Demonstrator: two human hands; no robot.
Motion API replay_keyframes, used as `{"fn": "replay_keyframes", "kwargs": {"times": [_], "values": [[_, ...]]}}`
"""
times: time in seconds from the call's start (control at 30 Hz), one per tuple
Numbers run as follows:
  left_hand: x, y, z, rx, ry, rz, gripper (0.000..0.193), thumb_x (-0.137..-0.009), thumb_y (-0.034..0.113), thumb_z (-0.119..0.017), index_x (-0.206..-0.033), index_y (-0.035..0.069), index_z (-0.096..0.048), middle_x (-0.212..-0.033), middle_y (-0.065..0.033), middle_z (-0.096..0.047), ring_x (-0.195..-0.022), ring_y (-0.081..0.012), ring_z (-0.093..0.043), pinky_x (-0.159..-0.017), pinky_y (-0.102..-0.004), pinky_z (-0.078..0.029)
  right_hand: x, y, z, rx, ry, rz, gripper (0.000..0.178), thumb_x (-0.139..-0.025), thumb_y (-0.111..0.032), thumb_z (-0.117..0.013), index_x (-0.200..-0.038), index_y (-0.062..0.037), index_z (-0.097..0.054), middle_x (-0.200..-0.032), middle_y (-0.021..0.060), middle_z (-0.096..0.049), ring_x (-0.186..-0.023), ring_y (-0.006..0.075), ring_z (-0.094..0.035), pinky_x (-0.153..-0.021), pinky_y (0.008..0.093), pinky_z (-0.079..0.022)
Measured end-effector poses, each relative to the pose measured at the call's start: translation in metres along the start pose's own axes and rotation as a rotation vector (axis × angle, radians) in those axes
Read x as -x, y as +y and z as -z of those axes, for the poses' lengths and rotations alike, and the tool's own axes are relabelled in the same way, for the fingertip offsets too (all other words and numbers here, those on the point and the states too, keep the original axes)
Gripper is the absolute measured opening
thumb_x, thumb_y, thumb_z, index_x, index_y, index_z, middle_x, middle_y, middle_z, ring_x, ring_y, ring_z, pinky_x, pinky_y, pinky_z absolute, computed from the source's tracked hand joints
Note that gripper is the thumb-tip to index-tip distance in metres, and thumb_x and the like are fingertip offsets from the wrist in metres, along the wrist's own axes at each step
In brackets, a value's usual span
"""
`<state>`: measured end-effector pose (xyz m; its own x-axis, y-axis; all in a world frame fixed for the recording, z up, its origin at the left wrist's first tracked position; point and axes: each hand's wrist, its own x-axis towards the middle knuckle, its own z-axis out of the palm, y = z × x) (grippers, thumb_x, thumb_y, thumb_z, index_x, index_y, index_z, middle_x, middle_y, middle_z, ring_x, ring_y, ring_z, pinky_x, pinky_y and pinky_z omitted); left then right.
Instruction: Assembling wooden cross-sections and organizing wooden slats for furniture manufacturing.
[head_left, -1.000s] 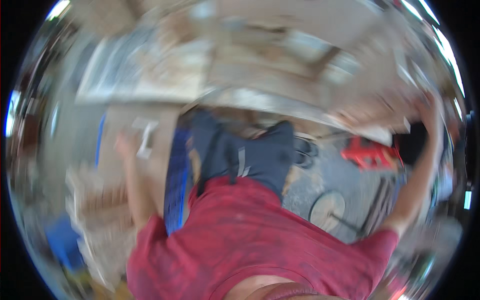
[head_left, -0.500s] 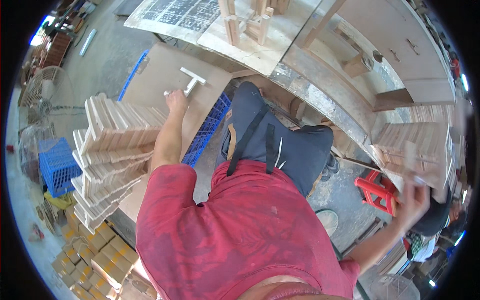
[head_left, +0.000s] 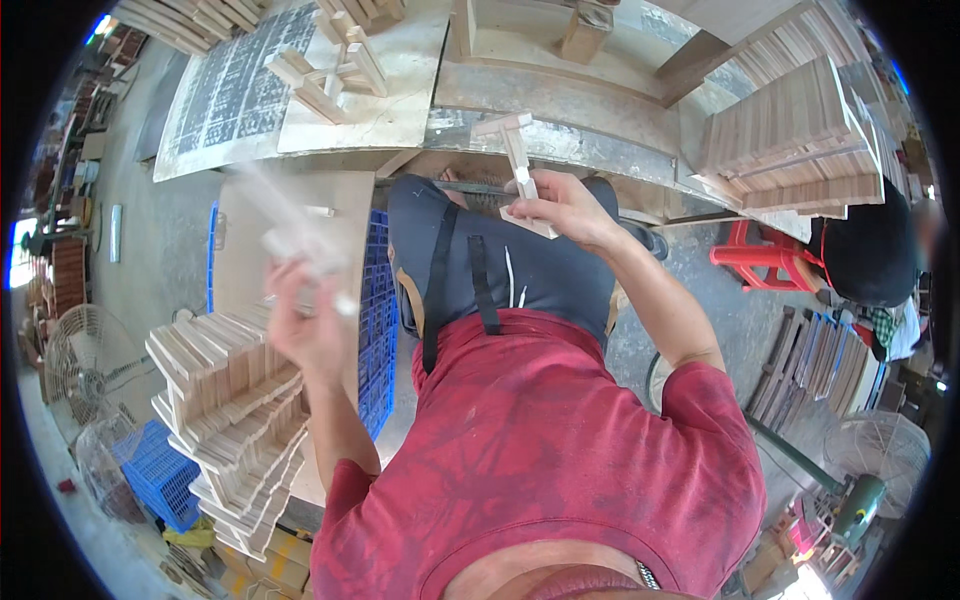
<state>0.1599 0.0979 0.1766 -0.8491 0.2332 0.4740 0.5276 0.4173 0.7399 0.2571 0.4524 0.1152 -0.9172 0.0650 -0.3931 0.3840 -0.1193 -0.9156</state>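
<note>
We see the likeliest trouble on the left: the blurred wooden piece (head_left: 300, 240) hangs near the tall stack of slats (head_left: 230, 400), whose layers fan out unevenly, so a careless swing could catch a corner and bring part of it down onto the brown board (head_left: 265, 270) or the floor. Over the lap, the jointed wooden piece (head_left: 516, 155) is gripped near its lower end, with its crossbar sticking out toward the tabletop (head_left: 590, 115); we judge that a loose pinch could let it tip or slip between the knees, and a quick lift could knock it against the edge. Our right hand (head_left: 568, 208) is closed, thumb and fingers pinching that piece above the trousers (head_left: 545, 270); whether the short bit below the fingers belongs to it, we cannot tell. Our left hand (head_left: 300, 318) is half curled over the board, fingertips at the base of the blurred piece, but the smear hides how far the fingers are closed and whether they truly have hold of it.
</note>
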Motion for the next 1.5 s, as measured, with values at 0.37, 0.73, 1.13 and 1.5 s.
{"fn": "replay_keyframes", "kwargs": {"times": [0.37,0.73,1.13,1.5], "values": [[-0.015,0.054,-0.124,0.319,-0.649,-0.048,0.023,-0.085,0.013,-0.081,-0.104,0.001,-0.075,-0.088,-0.0121,-0.071,-0.064,-0.0176,-0.066,-0.063,-0.0307,-0.052,0.033,0.018,0.004,0.008,-0.031,0.054,0.031,-0.087,-0.01,-0.057,-0.113,0.0033,-0.068,-0.092,0.004,-0.065,-0.091,0.0127,-0.06,-0.084,0.0294,-0.048],[-0.036,0.03,-0.18,0.505,-1.092,0.511,0.024,-0.097,0.023,-0.073,-0.107,0.001,-0.075,-0.085,-0.0062,-0.076,-0.074,-0.0086,-0.068,-0.062,-0.0239,-0.053,0.044,0.015,0.016,0.045,0.075,0.194,0.035,-0.083,-0.01,-0.054,-0.111,0.0048,-0.068,-0.088,0.0037,-0.064,-0.082,0.0124,-0.056,-0.074,0.0273,-0.045],[-0.096,0.042,-0.203,0.756,-1.113,0.709,0.038,-0.098,0.027,-0.071,-0.122,-0.003,-0.066,-0.096,-0.011,-0.076,-0.086,-0.0154,-0.072,-0.063,-0.0293,-0.058,0.005,-0.015,0.039,-0.117,0.173,0.327,0.039,-0.094,-0.033,-0.045,-0.092,0.0001,-0.066,-0.073,0.0033,-0.062,-0.069,0.0116,-0.054,-0.066,0.0279,-0.043],[-0.154,0.089,-0.283,0.16,-0.695,-0.135,0.03,-0.09,0.026,-0.076,-0.106,0.001,-0.073,-0.072,-0.0073,-0.07,-0.064,-0.0148,-0.066,-0.062,-0.0329,-0.051,-0.056,-0.069,0.11,-0.544,0.6,0.394,0.044,-0.1,-0.041,-0.031,-0.101,-0.0041,-0.056,-0.074,0.0182,-0.07,-0.055,0.0182,-0.054,-0.054,0.0324,-0.042]]}}
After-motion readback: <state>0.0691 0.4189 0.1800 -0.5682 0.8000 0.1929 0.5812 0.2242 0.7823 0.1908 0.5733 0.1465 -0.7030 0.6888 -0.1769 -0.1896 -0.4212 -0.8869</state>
